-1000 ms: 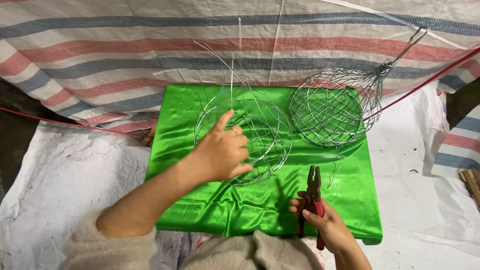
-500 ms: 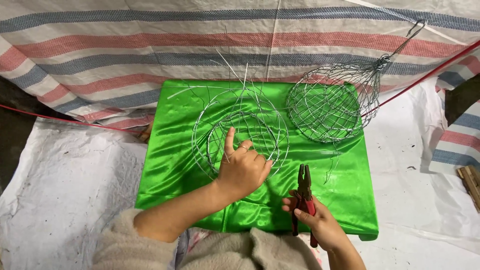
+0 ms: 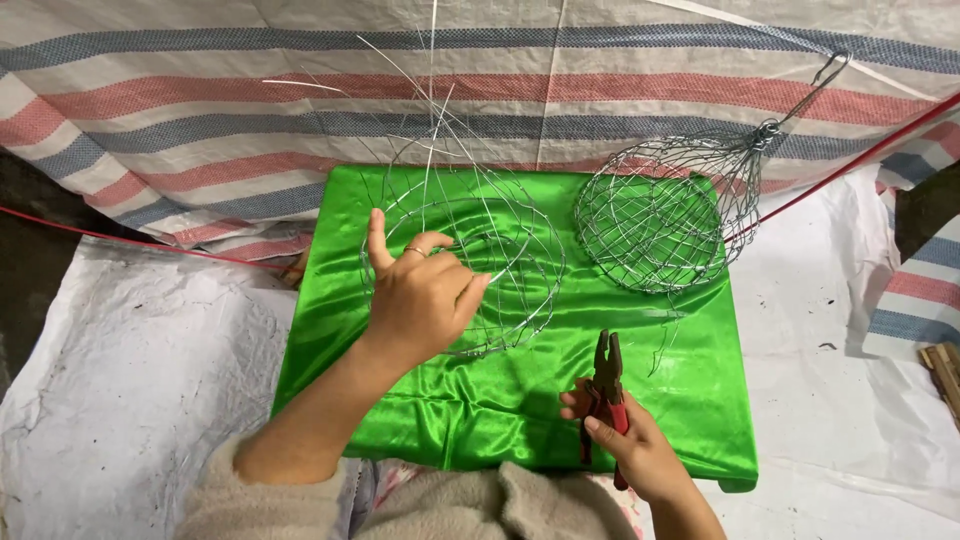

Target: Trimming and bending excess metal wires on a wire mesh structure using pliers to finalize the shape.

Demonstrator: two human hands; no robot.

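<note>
A half-woven wire basket (image 3: pixel 505 235) with loose wire ends sticking up lies on a bright green satin cloth (image 3: pixel 400 400). My left hand (image 3: pixel 420 295) grips its near left rim, thumb raised, a ring on one finger. My right hand (image 3: pixel 625 440) holds red-handled pliers (image 3: pixel 605 385) upright near the cloth's front edge, jaws pointing away from me. A finished wire basket (image 3: pixel 655 215) with a twisted handle and hook (image 3: pixel 805 90) rests on its side at the cloth's right rear.
A striped tarp (image 3: pixel 200 130) hangs behind the cloth and white plastic sheeting (image 3: pixel 130 360) covers the ground. A red cord (image 3: pixel 860 155) runs diagonally at right. Wooden pieces (image 3: pixel 945 370) lie at the far right edge.
My left hand shifted from flat on the unfinished basket to gripping its rim, and the basket has turned with its loose wires now standing higher. The right hand with pliers barely moved.
</note>
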